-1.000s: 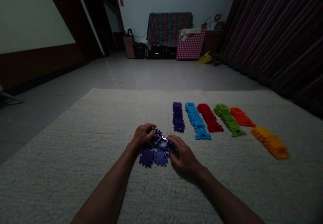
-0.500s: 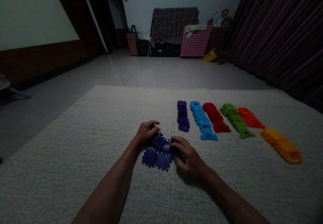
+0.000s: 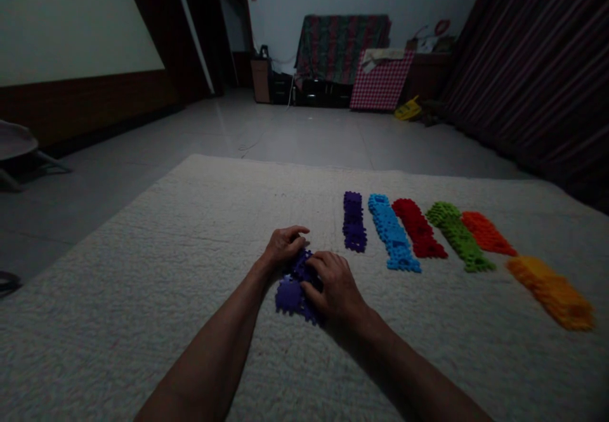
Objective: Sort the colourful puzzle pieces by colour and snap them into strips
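On the beige mat, a small group of purple notched interlocking tiles lies between my hands. My left hand grips the far left edge of the group, its index finger arched over the thumb. My right hand covers the right part of the tiles, with fingers and thumb bent round them. Some of the tiles are hidden under that hand. Just beyond it lies a separate purple row of tiles.
To the right lie overlapping rows of light blue tiles, red tiles, green tiles, orange tiles and yellow-orange tiles. The mat spreads over a tiled floor. A stool or chair stands at far left.
My right hand has moved left over the purple tiles and covers more of them. My left hand stays at their far edge. The whole view has shifted slightly.
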Available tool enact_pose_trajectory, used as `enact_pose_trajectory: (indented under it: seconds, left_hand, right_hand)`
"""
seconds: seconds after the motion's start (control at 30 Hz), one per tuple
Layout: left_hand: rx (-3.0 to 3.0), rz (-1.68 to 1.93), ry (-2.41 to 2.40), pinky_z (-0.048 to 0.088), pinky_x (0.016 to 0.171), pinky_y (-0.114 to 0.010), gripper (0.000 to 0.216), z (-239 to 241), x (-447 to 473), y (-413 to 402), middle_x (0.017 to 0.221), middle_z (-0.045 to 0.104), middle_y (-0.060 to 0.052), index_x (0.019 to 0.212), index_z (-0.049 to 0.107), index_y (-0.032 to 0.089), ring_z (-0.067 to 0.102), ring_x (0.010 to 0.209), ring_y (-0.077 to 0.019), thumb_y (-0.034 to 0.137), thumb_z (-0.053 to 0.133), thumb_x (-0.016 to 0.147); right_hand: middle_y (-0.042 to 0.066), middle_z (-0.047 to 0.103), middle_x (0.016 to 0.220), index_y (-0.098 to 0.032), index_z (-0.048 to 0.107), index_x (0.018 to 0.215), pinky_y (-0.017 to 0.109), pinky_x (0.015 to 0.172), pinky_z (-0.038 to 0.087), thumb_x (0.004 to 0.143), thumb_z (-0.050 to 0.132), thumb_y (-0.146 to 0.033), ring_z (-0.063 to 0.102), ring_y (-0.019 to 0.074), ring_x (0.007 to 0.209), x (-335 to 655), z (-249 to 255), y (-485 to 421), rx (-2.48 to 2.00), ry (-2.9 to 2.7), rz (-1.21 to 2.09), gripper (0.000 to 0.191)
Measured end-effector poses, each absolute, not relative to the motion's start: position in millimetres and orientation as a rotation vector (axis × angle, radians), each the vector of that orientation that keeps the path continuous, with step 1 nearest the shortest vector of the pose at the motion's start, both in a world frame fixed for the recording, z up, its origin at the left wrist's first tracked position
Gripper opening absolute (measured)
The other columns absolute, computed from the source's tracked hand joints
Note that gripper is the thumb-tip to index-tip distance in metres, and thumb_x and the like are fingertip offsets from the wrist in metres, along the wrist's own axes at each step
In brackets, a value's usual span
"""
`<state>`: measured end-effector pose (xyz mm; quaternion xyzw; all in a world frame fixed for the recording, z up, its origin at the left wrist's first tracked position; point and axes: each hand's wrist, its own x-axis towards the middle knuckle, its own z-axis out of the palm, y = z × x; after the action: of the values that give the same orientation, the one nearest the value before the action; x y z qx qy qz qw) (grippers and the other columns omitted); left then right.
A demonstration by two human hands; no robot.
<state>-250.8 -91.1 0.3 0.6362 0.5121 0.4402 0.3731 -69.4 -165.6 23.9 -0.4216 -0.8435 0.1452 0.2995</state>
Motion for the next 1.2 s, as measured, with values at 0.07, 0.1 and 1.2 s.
enact_pose_trajectory:
  seconds: [0.07,0.1,1.2]
  left_hand:
    - [1.644,1.122,1.325,0.034,0.051,-0.02,0.034,2,-251,-92,0.054,0.052,0.006,0.099,0.076,0.013,0.04,0.051,-0.0077,0.032,0.063,0.074]
    - [1.654,1.119,1.33,0.035,0.052,-0.02,0.034,2,-251,-92,0.055,0.053,0.005,0.1,0.076,0.013,0.041,0.051,-0.008,0.032,0.063,0.074]
    - [1.623,1.075,1.403,0.034,0.051,-0.022,0.035,-4,-250,-94,0.056,0.053,0.004,0.102,0.076,0.016,0.043,0.051,-0.0093,0.038,0.064,0.077]
  right_hand:
    - [0.013,0.067,0.118,-0.017,0.065,0.109,0.048,0.097,0.044,0.085,0.068,-0.022,0.058,0.0302,0.111,-69,21,-165,-1.085,-2.225,0.371,0.025]
    - [0.013,0.067,0.118,-0.018,0.065,0.108,0.048,0.097,0.044,0.088,0.064,-0.022,0.059,0.0298,0.111,-68,21,-164,-1.061,-2.22,0.366,0.021]
    - [0.009,0.059,0.119,-0.023,0.057,0.125,0.04,0.098,0.047,0.082,0.061,-0.021,0.056,0.0257,0.112,30,26,-153,-1.386,-2.172,0.391,0.043]
